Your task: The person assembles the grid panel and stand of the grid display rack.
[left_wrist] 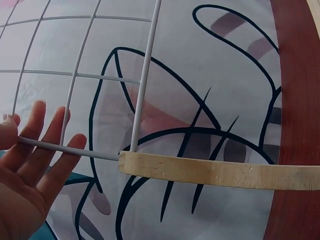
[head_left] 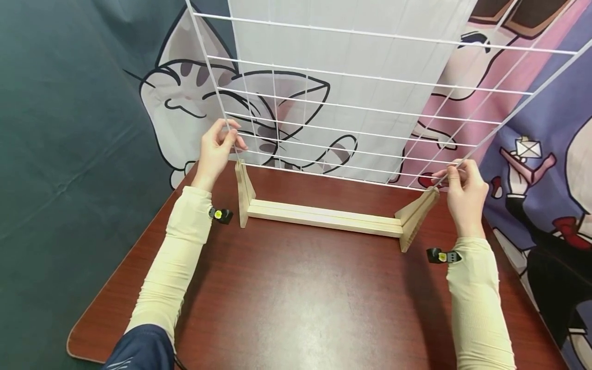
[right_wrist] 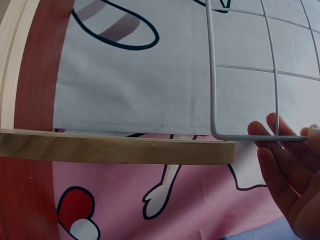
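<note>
A white wire grid panel (head_left: 395, 36) stands tilted between both hands. My left hand (head_left: 215, 151) pinches its left edge wire, and in the left wrist view the fingers spread behind that wire. On the other side my right hand (head_left: 468, 198) grips the right edge wire low down, thumb in front. Below is a wooden stand, made of a crossbar (head_left: 324, 216) joining a left side piece (head_left: 243, 198) and a right side piece (head_left: 413, 221). The panel's lower corners are right at the tops of these side pieces, as both wrist views show.
The stand rests on a reddish-brown table (head_left: 296, 288) with a rounded front left corner. Behind it hangs a printed cloth (head_left: 370, 92) with cartoon figures, and a dark green cloth (head_left: 83, 128) hangs at the left. Small black cameras are strapped to both wrists.
</note>
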A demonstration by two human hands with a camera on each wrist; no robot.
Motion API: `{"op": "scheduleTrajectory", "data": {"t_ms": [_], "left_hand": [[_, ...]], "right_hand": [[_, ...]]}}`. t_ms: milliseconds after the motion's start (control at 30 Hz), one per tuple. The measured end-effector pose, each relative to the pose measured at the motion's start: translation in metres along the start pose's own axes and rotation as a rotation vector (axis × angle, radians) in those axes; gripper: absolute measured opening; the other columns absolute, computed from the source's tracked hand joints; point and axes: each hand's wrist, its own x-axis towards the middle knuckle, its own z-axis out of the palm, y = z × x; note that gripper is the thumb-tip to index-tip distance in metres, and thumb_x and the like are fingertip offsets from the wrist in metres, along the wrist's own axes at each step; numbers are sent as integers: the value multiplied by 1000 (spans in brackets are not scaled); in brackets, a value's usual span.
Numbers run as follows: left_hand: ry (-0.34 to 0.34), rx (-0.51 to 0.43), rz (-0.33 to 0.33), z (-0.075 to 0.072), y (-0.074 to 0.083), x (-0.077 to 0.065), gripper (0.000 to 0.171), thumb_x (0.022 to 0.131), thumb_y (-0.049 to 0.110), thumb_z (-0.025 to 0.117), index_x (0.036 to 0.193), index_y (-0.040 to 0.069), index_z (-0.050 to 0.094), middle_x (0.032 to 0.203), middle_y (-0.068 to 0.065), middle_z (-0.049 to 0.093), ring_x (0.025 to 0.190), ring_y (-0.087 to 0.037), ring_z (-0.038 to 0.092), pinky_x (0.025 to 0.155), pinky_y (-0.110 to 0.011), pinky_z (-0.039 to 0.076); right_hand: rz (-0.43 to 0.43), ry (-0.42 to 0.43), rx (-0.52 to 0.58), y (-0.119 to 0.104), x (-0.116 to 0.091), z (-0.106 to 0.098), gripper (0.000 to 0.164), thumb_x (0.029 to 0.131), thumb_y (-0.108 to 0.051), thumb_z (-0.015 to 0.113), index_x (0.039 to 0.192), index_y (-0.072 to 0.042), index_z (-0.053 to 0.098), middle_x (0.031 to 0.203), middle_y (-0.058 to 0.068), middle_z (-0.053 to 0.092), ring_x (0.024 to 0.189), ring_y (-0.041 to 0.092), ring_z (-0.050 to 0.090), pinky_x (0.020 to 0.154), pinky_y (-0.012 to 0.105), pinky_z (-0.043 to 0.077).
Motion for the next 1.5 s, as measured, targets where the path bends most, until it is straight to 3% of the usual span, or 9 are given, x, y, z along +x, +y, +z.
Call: {"op": "scheduleTrajectory", "data": {"t_ms": [200, 467, 700, 933, 1367, 1500], "left_hand": [[9, 19, -7, -3, -3, -2, 21, 99, 3, 47, 111, -15, 47, 63, 3, 65, 65, -8, 68, 68, -21, 57], [27, 18, -18, -5, -27, 1, 18, 100, 8, 50, 108, -7, 54, 63, 5, 65, 65, -7, 68, 69, -20, 56], [56, 43, -13, 0, -30, 4, 9, 100, 12, 51, 101, 10, 59, 62, 6, 65, 63, -6, 66, 69, -19, 56], [105, 112, 0, 13, -20, 1, 20, 100, 7, 48, 109, -11, 51, 60, 10, 62, 61, -4, 64, 67, -19, 54], [147, 208, 10, 16, -43, 4, 20, 101, 19, 51, 104, 0, 56, 61, 14, 61, 61, 1, 63, 69, -18, 53], [157, 302, 26, 16, -47, 2, 19, 100, 20, 53, 102, 2, 58, 67, -3, 69, 66, 5, 62, 69, -15, 45]], "right_hand": [[-30, -13, -27, 2, 3, 4, 22, 99, -11, 53, 103, 11, 54, 71, -34, 63, 63, -11, 60, 64, 5, 45], [38, -62, 5, 7, 2, 4, 13, 100, -10, 50, 101, 2, 55, 71, -30, 64, 64, -9, 65, 62, 6, 50], [-6, -65, -56, 11, 3, 3, 23, 101, -13, 50, 102, 11, 53, 72, -33, 63, 66, -11, 64, 67, 6, 48], [34, -53, -85, 15, 2, 2, 25, 101, -16, 50, 101, 9, 54, 70, -35, 62, 65, -14, 62, 64, 8, 46], [32, -16, -214, 20, -4, 1, 31, 100, -26, 52, 93, 3, 59, 70, -45, 55, 68, -19, 52, 60, 12, 31], [41, -12, -250, 20, -4, 2, 32, 100, -28, 52, 92, 2, 60, 69, -46, 54, 64, -18, 49, 59, 12, 30]]}}
